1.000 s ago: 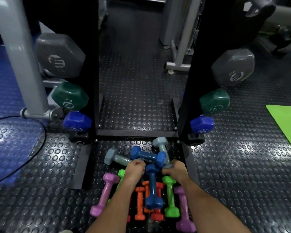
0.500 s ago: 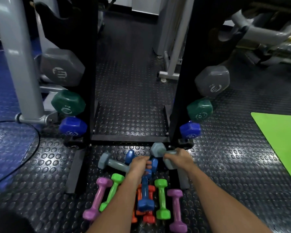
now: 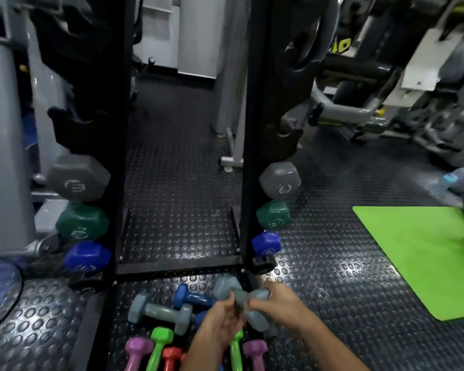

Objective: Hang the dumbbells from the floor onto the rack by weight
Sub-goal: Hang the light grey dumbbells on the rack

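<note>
- Lifting is what has changed: a second ago your left hand (image 3: 220, 325) lay on the dark blue dumbbell (image 3: 192, 298) in the floor pile, and your right hand (image 3: 280, 307) was only reaching the grey one at its 1 o'clock.
- Now both hands hold that one grey dumbbell (image 3: 241, 297), raised clear of the pile and tilted, its far head toward 11 o'clock.
- Your left fingers curl round the handle; your right fingers wrap the near head, though motion blur makes the exact finger placement hard to read.
- The dark blue dumbbell is released and lies on the floor beside the second grey dumbbell (image 3: 158, 313), at 9 o'clock from your hands.
- Your view has tipped up toward the rack (image 3: 255, 129), showing bare cradles (image 3: 281, 135) above the large grey (image 3: 279, 179), green (image 3: 272, 214) and blue (image 3: 265, 243) heads at 12 o'clock.
- That likely means the pick is done and the carry begins; you must judge which cradle suits this weight.
- The purple (image 3: 255, 349), green (image 3: 160, 341) and orange (image 3: 172, 354) dumbbells at 6 o'clock are not yet hung.
</note>
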The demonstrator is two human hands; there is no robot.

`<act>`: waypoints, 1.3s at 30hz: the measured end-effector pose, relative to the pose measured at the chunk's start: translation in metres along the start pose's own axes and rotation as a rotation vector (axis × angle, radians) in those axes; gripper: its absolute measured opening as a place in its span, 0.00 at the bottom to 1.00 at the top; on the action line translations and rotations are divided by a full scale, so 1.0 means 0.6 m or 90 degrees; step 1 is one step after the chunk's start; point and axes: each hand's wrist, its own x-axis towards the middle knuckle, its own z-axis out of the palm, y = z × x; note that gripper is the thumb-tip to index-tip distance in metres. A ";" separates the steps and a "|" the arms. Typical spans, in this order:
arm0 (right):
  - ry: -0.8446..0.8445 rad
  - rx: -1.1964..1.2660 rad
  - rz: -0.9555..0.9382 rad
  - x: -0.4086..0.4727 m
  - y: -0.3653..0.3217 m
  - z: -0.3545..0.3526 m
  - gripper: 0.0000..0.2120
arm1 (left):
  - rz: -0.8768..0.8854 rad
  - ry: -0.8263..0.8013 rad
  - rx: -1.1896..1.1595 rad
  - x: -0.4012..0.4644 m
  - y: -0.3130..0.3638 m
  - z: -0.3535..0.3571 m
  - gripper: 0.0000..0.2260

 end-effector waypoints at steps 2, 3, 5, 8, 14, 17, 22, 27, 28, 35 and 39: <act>-0.006 -0.035 -0.019 -0.019 -0.002 -0.028 0.25 | 0.016 -0.024 -0.017 -0.020 -0.011 0.018 0.11; -0.009 -0.044 -0.024 -0.029 -0.004 -0.045 0.24 | 0.028 -0.043 -0.026 -0.031 -0.015 0.028 0.11; -0.013 -0.040 -0.034 -0.046 -0.007 -0.078 0.24 | 0.057 -0.079 -0.051 -0.046 -0.020 0.050 0.12; 0.008 0.026 -0.058 -0.067 -0.006 -0.124 0.26 | 0.117 -0.122 -0.081 -0.068 -0.013 0.094 0.13; 0.129 0.194 -0.151 -0.103 -0.026 -0.192 0.30 | 0.278 -0.157 -0.067 -0.154 0.039 0.188 0.08; 0.172 0.269 -0.219 -0.125 -0.051 -0.208 0.34 | 0.357 -0.159 -0.083 -0.200 0.055 0.226 0.06; 0.228 0.343 -0.311 -0.174 -0.101 -0.253 0.34 | 0.466 -0.187 -0.045 -0.270 0.076 0.286 0.12; 0.279 0.406 -0.348 -0.209 -0.114 -0.294 0.41 | 0.527 -0.218 0.078 -0.322 0.109 0.370 0.10; 0.294 0.410 -0.353 -0.215 -0.116 -0.301 0.42 | 0.530 -0.229 0.107 -0.330 0.114 0.390 0.09; 0.367 0.548 -0.327 -0.212 -0.141 -0.345 0.28 | 0.497 -0.274 0.315 -0.330 0.151 0.511 0.12; 0.307 0.729 -0.242 -0.199 -0.160 -0.369 0.15 | 0.438 -0.319 0.369 -0.316 0.163 0.515 0.09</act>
